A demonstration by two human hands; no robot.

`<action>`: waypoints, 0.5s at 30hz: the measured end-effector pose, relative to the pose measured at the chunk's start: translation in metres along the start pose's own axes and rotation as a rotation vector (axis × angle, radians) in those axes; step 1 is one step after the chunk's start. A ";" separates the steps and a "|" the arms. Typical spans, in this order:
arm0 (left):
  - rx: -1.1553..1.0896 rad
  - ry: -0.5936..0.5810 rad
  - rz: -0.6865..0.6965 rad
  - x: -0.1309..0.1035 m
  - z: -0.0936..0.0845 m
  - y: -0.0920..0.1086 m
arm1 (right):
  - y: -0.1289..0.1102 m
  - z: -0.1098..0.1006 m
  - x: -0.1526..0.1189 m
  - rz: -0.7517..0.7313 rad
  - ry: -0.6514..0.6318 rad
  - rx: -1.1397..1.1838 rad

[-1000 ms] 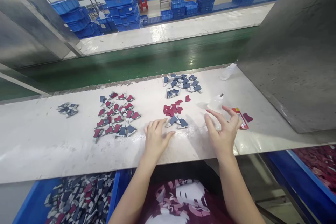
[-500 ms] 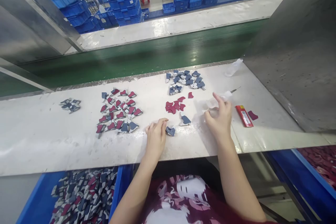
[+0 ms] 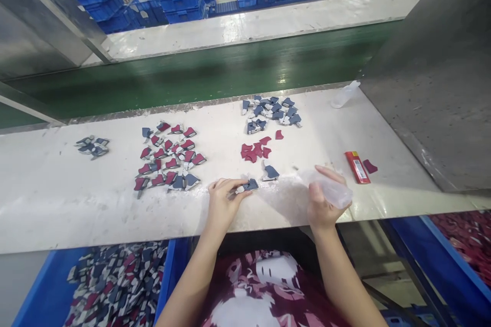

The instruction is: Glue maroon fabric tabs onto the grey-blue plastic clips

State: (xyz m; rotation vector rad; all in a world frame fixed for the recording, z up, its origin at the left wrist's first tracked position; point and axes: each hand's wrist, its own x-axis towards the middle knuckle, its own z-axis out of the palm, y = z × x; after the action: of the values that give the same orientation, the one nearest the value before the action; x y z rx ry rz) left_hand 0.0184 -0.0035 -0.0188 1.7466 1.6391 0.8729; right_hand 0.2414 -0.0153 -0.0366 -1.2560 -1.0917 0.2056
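My left hand [image 3: 225, 201] pinches a small blue-grey and white plastic part [image 3: 250, 185] just above the white worktop. In my right hand [image 3: 324, 209] is a translucent squeeze bottle [image 3: 333, 189], tilted, with my fingers wrapped round it; its tip looks blurred. Another blue-grey part [image 3: 270, 172] lies close in front of the held one. Beyond it sits a small pile of dark red inserts [image 3: 253, 151], with one loose red insert [image 3: 279, 135] beside the pile.
Parts with red inserts [image 3: 169, 156] cover the left middle of the worktop [image 3: 126, 219]; grey parts [image 3: 92, 146] lie further left, blue-grey ones [image 3: 272, 111] at the back. A red box [image 3: 357, 167] and a second clear bottle [image 3: 346, 94] lie right, near a metal panel [image 3: 433, 76].
My right hand has picked up the squeeze bottle from the worktop and turned it over. My left hand has lifted the blue-grey part. The view has shifted slightly.
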 end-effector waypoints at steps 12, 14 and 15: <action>-0.364 0.047 -0.100 -0.002 0.001 -0.008 | -0.008 0.013 -0.018 -0.264 -0.044 0.013; -0.500 0.104 -0.132 -0.004 0.000 -0.014 | -0.004 0.014 -0.019 -0.219 0.071 0.043; -0.559 0.129 -0.136 -0.004 -0.002 -0.016 | -0.003 0.014 -0.019 -0.186 0.115 0.055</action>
State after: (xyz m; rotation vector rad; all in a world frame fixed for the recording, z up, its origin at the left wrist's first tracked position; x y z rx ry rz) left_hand 0.0075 -0.0062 -0.0305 1.2020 1.3916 1.2527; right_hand 0.2198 -0.0197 -0.0462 -1.0964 -1.0885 0.0219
